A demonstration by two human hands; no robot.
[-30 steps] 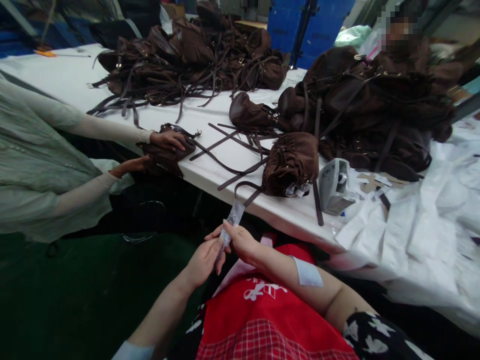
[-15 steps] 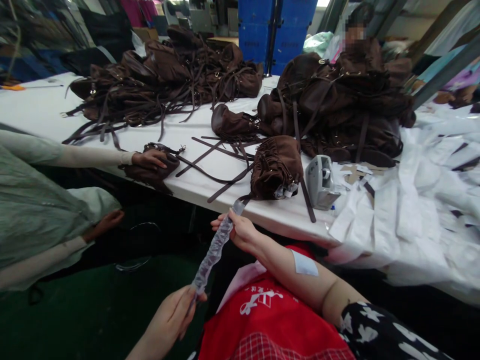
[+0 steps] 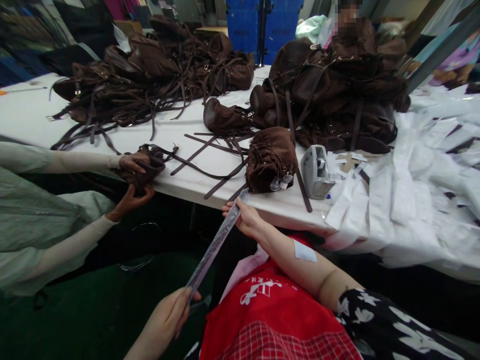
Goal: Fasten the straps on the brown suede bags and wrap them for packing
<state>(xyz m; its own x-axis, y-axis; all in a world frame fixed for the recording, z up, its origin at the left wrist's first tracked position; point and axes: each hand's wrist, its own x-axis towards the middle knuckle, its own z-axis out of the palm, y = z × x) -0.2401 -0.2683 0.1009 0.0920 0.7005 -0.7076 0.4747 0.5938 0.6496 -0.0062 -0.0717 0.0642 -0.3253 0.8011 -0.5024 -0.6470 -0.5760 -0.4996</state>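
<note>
My right hand [image 3: 245,217] pinches the upper end of a clear plastic sleeve [image 3: 214,246] that covers a bag strap, just below the table edge. My left hand [image 3: 168,316] grips the sleeve's lower end near my lap, so the sleeve runs taut between both hands. The strap leads up to a brown fringed bag [image 3: 270,157] lying on the white table [image 3: 187,182] right above my right hand.
A grey tape dispenser [image 3: 315,171] stands beside the fringed bag. Large heaps of brown bags [image 3: 150,70] with loose straps cover the far table. White paper sheets [image 3: 412,205] lie at the right. A person at the left holds another brown bag [image 3: 144,167] at the table edge.
My left hand pulled down and away from my right hand, stretching the plastic sleeve out long and straight. The person at the left brought their lower hand up under their bag.
</note>
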